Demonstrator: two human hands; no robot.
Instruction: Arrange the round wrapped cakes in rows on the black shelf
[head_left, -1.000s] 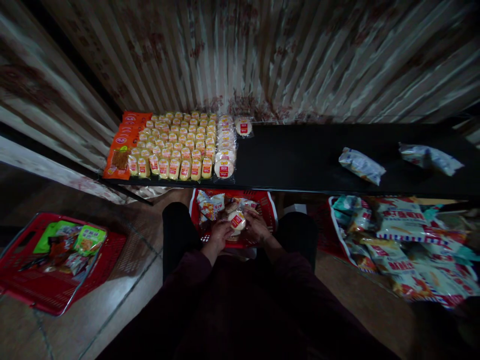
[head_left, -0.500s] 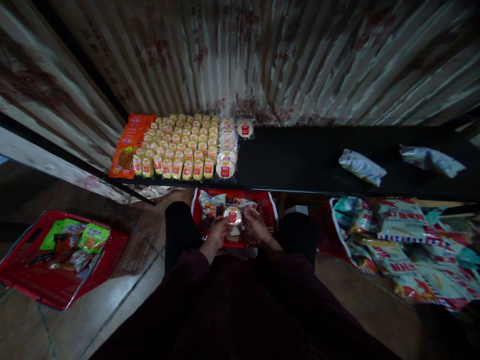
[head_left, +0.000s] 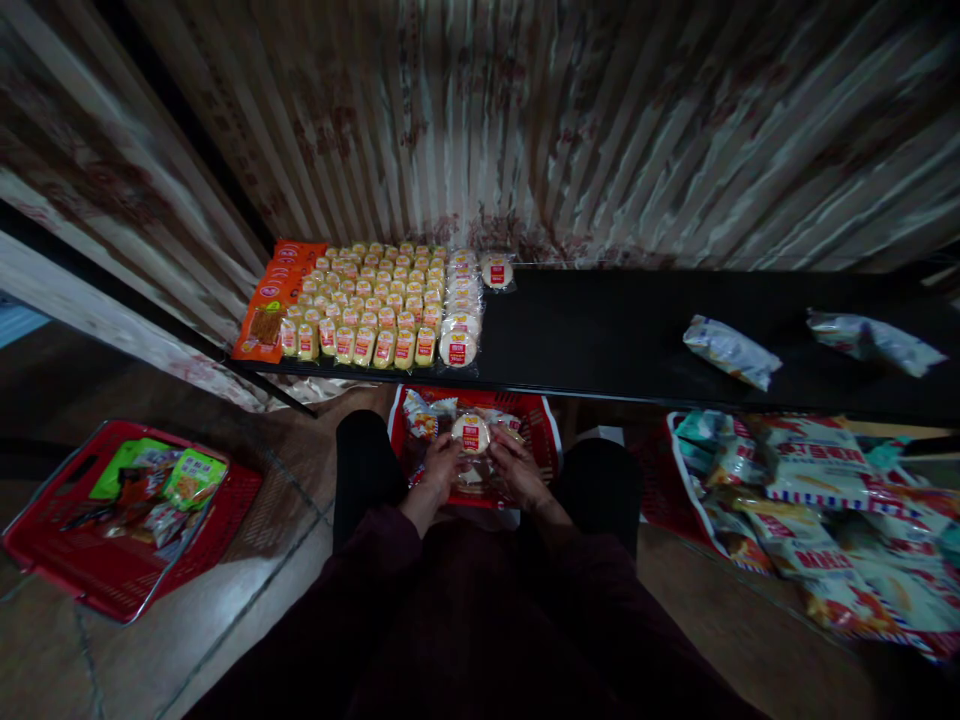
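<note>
Between my knees stands a red basket (head_left: 553,440) with wrapped snacks inside. Over it I hold a round white rice cracker (head_left: 471,434) in a clear wrapper with a red label, facing up. My left hand (head_left: 441,466) grips its left side, fingers closed. On the opposite edge, my right hand (head_left: 517,470) pinches the wrapper. More round crackers show dimly below it in the basket. In front, on the black shelf (head_left: 585,325), a column of round crackers (head_left: 458,340) lies overlapped, and a single cracker (head_left: 497,271) sits at the back beside it.
Rows of small yellow wrapped cakes (head_left: 364,345) and an orange packet (head_left: 268,305) occupy the shelf's left end. Two silvery packets (head_left: 731,350) lie toward the right. A red basket (head_left: 45,545) stands on the left floor; another basket (head_left: 701,500) at right overflows with snack bags (head_left: 814,460).
The view has shifted slightly, so everything sits a little lower and further right. Both hands still hold the cracker over the basket, its label turned more upright.
</note>
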